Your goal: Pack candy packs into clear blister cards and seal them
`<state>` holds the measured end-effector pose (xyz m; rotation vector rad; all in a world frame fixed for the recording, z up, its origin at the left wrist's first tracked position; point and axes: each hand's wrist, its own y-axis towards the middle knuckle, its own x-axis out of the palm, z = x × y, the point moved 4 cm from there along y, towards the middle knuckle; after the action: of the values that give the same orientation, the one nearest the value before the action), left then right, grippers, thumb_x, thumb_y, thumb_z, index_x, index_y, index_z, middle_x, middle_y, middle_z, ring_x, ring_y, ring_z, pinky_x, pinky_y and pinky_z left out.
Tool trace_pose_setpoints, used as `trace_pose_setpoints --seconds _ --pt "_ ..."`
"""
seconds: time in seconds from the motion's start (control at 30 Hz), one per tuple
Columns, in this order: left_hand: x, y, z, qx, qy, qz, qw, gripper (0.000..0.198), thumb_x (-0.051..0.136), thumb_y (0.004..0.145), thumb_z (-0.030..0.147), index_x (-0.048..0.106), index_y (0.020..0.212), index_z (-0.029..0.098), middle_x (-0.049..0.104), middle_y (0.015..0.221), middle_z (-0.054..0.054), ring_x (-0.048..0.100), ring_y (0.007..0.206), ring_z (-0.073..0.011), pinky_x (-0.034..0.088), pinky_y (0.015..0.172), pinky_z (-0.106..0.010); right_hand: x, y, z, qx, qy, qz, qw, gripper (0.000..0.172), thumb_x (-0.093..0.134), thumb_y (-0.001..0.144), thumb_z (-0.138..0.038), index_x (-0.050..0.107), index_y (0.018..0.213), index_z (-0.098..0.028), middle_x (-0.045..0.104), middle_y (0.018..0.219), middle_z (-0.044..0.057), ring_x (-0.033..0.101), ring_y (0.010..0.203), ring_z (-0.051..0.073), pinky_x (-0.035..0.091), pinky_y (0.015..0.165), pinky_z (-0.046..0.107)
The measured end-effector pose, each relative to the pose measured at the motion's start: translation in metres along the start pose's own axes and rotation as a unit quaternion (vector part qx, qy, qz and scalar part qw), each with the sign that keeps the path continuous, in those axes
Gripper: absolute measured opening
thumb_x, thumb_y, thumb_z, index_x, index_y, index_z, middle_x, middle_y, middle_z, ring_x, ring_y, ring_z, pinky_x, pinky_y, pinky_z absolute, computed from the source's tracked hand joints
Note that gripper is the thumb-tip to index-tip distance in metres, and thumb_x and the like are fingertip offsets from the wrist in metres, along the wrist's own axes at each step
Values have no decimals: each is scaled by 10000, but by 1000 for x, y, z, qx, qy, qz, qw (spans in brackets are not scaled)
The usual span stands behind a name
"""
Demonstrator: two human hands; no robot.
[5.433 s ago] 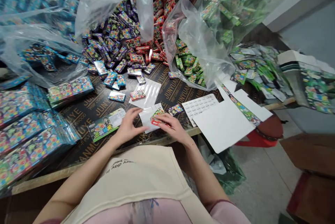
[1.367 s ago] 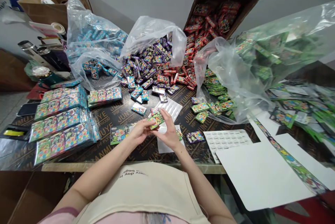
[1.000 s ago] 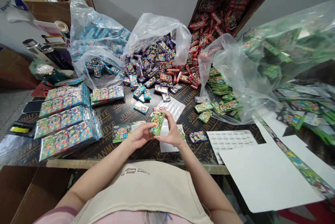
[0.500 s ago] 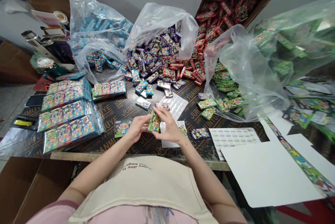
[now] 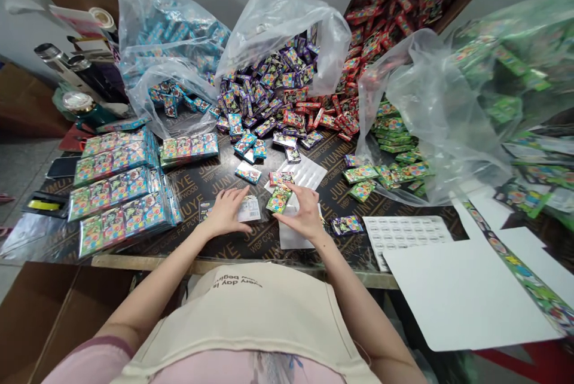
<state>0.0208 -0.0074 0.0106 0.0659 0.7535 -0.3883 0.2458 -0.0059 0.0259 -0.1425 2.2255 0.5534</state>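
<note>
My left hand lies over the black table with fingers spread, holding nothing. Partly beneath it is a flat printed card, its middle hidden by the fingers. In my right hand, thumb and forefinger grip a small green patterned box by its sides. Just behind that box lies a red patterned box. White sheets are under and beside the right hand. A blue box with a white side lies ahead of the left hand, and a purple box sits to the right.
Wrapped multi-colour packs are stacked at left. Plastic bags at the back hold blue boxes, purple boxes and green boxes, with red boxes heaped between. A sticker sheet and white card lie right.
My left hand has left the green box and moved left onto the card, its fingers spreading. The green box stays in my right hand, now turned flatter. The view has shifted slightly.
</note>
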Motion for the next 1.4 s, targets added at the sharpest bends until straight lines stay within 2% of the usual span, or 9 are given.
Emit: trace_pose_setpoints --seconds 0.27,0.37,0.5,0.7,0.8,0.97,1.2,1.3,1.4 --pt "3 -11 -1 57 99 -39 993 1152 751 560 291 91 1499 191 512 1235 -116 466 1154 -309 271 1055 -479 22 -11 -4 -17 113 -120 986 867 778 642 -473 382 1380 -251 555 1292 104 504 1180 301 334 1002 487" --pt "-4 -13 9 48 35 -24 998 1118 769 545 289 173 1489 227 487 1219 -92 475 1124 -293 355 1004 -435 21 -3 -16 -15 219 -155 963 878 776 644 -483 365 1396 -289 487 1388 90 444 1277 293 319 1058 487" --pt "-15 -13 6 -58 -129 138 980 791 767 606 348 494 1336 210 535 1007 -44 533 970 -229 421 908 -365 23 12 -22 168 376 -7 911 934 763 664 -443 247 1433 -316 512 1364 93 495 1246 257 419 1002 444" --pt "23 -20 12 -158 -530 268 789 382 757 647 404 719 920 140 661 834 -33 593 808 -152 451 808 -274 54 17 -52 403 563 160 704 538 717 650 -471 528 1089 -222 686 806 -9 665 739 184 542 700 330" --pt "35 -25 22 -201 -628 284 696 405 766 608 484 704 764 116 689 731 -40 614 719 -152 473 744 -272 54 18 -64 425 577 180 674 383 744 595 -359 545 885 -210 642 615 -52 645 631 171 524 635 302" --pt "22 -17 22 -296 -683 196 638 248 768 533 319 620 606 133 625 556 18 544 485 -94 440 541 -223 44 13 -74 415 622 129 652 385 711 601 -292 504 923 -248 686 642 -51 665 646 189 519 637 316" --pt "-4 -5 27 -220 -637 207 709 138 655 507 128 662 643 150 655 617 13 580 568 -100 448 578 -208 45 9 -62 407 644 117 637 381 708 576 -202 576 933 -226 738 795 -7 674 739 189 515 746 344" --pt "-20 -10 33 -109 -466 247 843 54 692 603 193 698 643 157 691 707 -23 615 679 -132 475 657 -239 40 6 -56 358 584 132 716 175 722 631 -248 646 782 -203 735 811 15 663 771 182 506 791 341" --pt "-29 -10 32 -74 -353 203 911 124 748 631 270 721 665 153 711 736 -52 639 711 -166 495 697 -279 29 3 -54 278 478 140 821 122 706 715 -312 714 785 -212 732 849 28 649 820 184 494 829 339"
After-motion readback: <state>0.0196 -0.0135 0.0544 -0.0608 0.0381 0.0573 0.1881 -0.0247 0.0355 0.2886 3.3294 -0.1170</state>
